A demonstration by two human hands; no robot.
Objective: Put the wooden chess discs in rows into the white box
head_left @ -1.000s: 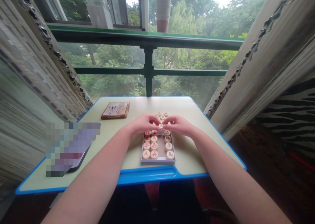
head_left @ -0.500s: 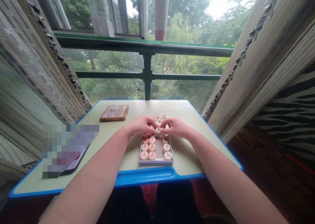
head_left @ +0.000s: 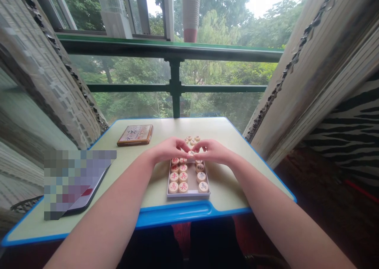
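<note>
A shallow white box (head_left: 188,193) lies on the pale green table (head_left: 225,182), with several round wooden chess pieces (head_left: 179,177) in it marked in red and black. My left hand (head_left: 167,148) and my right hand (head_left: 211,150) meet over the box's far end, fingers curled. Between their fingertips sits one chess piece (head_left: 191,154), pinched from both sides. A few loose pieces (head_left: 192,139) lie on the table just beyond the hands.
A brown flat box lid (head_left: 135,134) lies at the back left of the table. A dark flat object (head_left: 85,190), partly blurred out, rests at the left edge. Woven blinds flank the table; a green railing (head_left: 174,50) and window stand behind.
The hands stay pinched together over the far end of the box. The view has shifted slightly; nothing else has visibly moved.
</note>
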